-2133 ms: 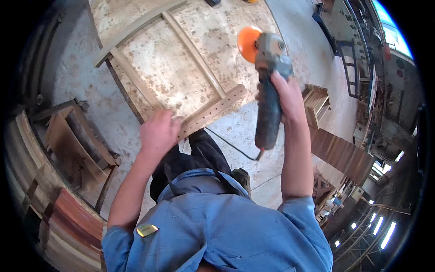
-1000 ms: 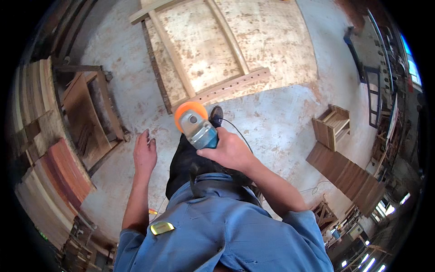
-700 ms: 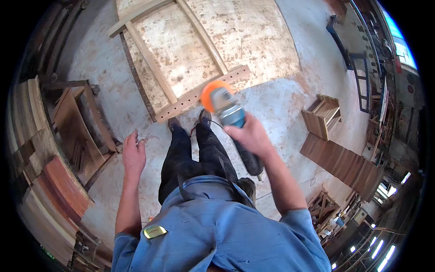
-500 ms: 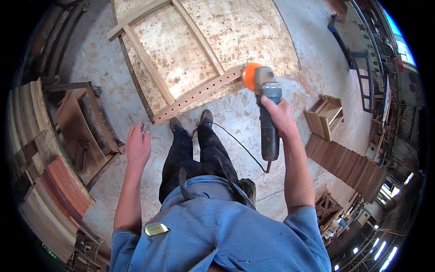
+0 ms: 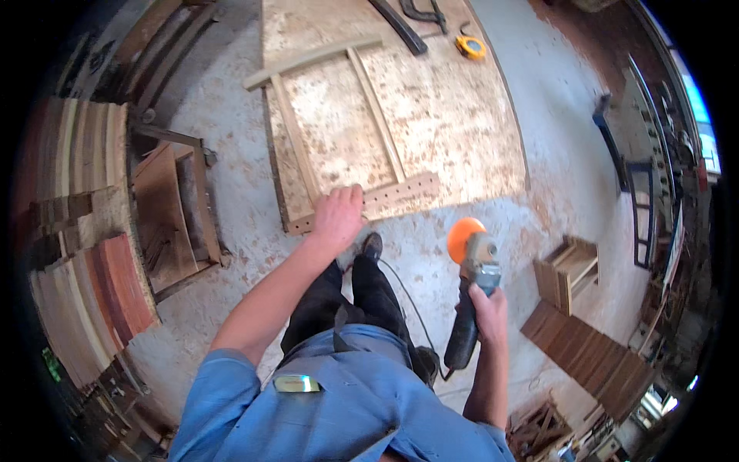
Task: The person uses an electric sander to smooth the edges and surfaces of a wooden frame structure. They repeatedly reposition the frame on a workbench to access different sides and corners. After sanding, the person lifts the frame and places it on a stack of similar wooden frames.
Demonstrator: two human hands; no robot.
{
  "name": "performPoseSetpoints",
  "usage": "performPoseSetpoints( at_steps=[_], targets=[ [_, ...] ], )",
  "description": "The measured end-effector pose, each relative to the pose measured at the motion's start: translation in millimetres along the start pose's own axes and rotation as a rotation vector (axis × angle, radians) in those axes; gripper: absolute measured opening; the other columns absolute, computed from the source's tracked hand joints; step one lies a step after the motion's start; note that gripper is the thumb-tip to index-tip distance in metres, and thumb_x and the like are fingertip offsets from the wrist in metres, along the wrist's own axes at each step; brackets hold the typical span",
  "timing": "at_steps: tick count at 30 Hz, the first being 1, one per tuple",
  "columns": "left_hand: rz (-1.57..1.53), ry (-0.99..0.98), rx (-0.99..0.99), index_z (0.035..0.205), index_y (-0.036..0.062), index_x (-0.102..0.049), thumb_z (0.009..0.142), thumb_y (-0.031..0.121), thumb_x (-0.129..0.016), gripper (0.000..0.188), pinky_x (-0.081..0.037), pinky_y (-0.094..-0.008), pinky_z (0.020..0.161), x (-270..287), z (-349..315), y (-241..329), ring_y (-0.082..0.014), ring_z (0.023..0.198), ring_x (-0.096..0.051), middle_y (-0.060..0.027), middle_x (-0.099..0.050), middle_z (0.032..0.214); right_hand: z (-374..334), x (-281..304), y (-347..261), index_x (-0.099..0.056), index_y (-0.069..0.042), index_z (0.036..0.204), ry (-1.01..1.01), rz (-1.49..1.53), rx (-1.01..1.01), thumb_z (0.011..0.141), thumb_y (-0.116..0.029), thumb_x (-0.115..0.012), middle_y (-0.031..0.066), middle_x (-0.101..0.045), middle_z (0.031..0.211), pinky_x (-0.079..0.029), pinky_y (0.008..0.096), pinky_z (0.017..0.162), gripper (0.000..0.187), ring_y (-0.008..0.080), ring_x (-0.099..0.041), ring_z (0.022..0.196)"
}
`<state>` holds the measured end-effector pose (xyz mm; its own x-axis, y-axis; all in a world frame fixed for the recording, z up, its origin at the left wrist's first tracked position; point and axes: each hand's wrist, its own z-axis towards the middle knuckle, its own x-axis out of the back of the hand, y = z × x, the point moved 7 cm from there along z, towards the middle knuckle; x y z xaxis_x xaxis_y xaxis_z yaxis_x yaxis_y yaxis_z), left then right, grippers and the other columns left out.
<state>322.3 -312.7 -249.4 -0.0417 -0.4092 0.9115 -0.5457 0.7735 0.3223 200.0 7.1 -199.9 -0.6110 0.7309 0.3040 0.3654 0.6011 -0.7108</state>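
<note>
My right hand is wrapped round the body of an angle grinder with an orange disc, held to the right of the bench and clear of the wood. A cord trails from its rear end. My left hand lies over a reddish wooden rail with a row of holes, its fingers bent over the far edge; the palm hides part of the rail. That rail is the near side of a wooden frame lying on a worn wooden tabletop.
A yellow tape measure, a C-clamp and a dark bar lie on the tabletop's far part. Stacked boards stand at left. A small wooden stool and a slatted panel are at right.
My left hand has moved forward and right, from free air onto the drilled rail. My right hand has drawn the grinder back, away from the rail's right end. The view has shifted.
</note>
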Motion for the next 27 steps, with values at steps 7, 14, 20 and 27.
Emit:
performPoseSetpoints(
  at_steps=[7,14,20,27],
  targets=[
    [-0.106,-0.094,0.026,0.098,0.0029,-0.06,0.079,0.026,-0.074,0.033,-0.052,-0.047,0.079,41,-4,-7,-0.0354,0.094,-0.065,-0.0178,-0.065,0.097,2,32,-13,-0.056,0.003,0.1,0.008,0.156,0.027,0.092,-0.026,-0.06,0.0111,-0.062,0.077,-0.054,0.0332,0.054,0.03,0.02,-0.063,0.058],
    [0.101,0.039,-0.078,0.098,0.0042,-0.057,0.08,0.015,-0.068,0.024,-0.053,-0.0469,0.074,117,-34,-10,-0.0351,0.084,-0.067,-0.0157,-0.066,0.092,14,20,-38,-0.056,0.004,0.1,-0.086,0.218,0.009,0.09,-0.023,-0.06,0.0091,-0.061,0.078,-0.054,0.033,0.056,0.029,0.0185,-0.062,0.06],
    [0.254,0.394,-0.114,0.102,0.0081,-0.059,0.077,0.013,-0.069,0.028,-0.054,-0.0433,0.071,187,-52,-12,-0.0323,0.083,-0.067,-0.0112,-0.066,0.089,27,9,-50,-0.055,0.002,0.102,-0.166,0.19,0.061,0.093,-0.026,-0.059,0.0107,-0.062,0.078,-0.055,0.0338,0.055,0.03,0.0198,-0.063,0.059],
    [0.214,0.653,-0.034,0.114,0.0062,-0.059,0.08,0.022,-0.073,0.04,-0.053,-0.0444,0.074,348,-88,-28,-0.0351,0.084,-0.066,-0.0157,-0.068,0.089,31,4,-64,-0.056,0.001,0.107,-0.194,0.115,0.106,0.094,-0.032,-0.061,0.0104,-0.062,0.079,-0.055,0.0341,0.055,0.036,0.02,-0.064,0.06]
  ],
)
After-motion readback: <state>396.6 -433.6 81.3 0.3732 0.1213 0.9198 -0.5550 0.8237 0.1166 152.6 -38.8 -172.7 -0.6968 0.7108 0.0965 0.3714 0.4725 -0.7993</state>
